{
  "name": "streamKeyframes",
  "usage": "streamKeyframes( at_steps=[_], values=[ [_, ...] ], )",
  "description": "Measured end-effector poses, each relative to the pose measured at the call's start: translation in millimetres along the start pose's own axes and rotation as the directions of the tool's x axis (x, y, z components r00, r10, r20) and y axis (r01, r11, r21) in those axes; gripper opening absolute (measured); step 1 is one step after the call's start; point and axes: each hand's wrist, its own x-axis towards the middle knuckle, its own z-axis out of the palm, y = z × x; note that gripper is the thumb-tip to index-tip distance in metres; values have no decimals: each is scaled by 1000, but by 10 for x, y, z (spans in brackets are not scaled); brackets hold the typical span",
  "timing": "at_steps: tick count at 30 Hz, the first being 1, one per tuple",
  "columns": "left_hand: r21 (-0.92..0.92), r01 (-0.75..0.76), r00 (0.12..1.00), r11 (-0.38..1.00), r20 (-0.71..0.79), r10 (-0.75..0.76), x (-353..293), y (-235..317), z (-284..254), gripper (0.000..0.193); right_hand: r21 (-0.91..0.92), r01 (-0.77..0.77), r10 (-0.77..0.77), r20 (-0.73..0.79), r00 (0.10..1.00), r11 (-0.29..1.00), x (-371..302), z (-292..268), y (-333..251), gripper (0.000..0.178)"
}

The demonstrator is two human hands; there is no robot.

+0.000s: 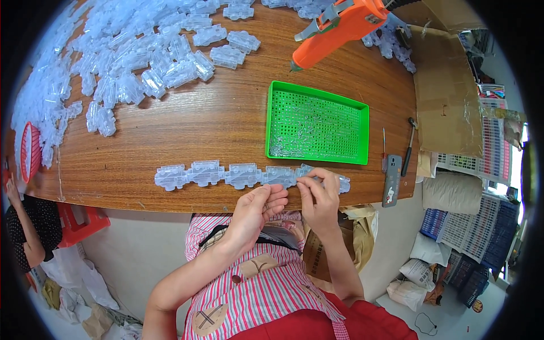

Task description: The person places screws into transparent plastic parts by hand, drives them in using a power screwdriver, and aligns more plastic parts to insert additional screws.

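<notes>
Along the near edge of the table lies a row of clear plastic housings (243, 175), set end to end. My left hand (255, 209) is just in front of the row's middle, palm turned up and slightly cupped, with its fingers stretched out and apart. Whether anything small lies in that palm is hidden. Over the right end of the row, my right hand (322, 201) has its thumb and fingers brought together at the housings; what they pinch cannot be made out. Behind the row, a green perforated tray (365, 136) holds many small silvery screws.
An orange electric screwdriver (334, 37) hangs above the tray, tip down. Piled clear housings (141, 56) cover the far left. A phone (391, 181), a screwdriver (384, 147) and a hammer (409, 146) lie at right, beside a cardboard box (447, 90). Another person's arm (28, 226) shows at left.
</notes>
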Motion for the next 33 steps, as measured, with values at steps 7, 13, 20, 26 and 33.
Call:
streamKeyframes(
  at_steps=[7, 13, 20, 26, 33],
  values=[
    [-157, 78, 990, 985, 127, -58, -55, 107, 53, 58, 156, -127, 124, 30, 992, 980, 10, -266, -328, 14],
    [-195, 82, 974, 977, 222, -37, -51, 101, 86, 64, 123, -17, 1, 130, 992, 992, -21, -273, -373, 15],
    [-216, 89, 978, 972, 204, -44, -62, 50, 5, 61, -36, 202, -193, 170, 966, 979, 15, -276, -452, 19],
    [-152, 110, 993, 982, 64, -101, -115, 27, -102, 50, 181, -65, 61, 27, 998, 981, -11, -94, -231, 16],
    [-154, 100, 995, 983, 4, -100, -98, 49, -188, 45, 35, 3, -3, -12, 1000, 999, -53, 120, -127, 17]
  ],
)
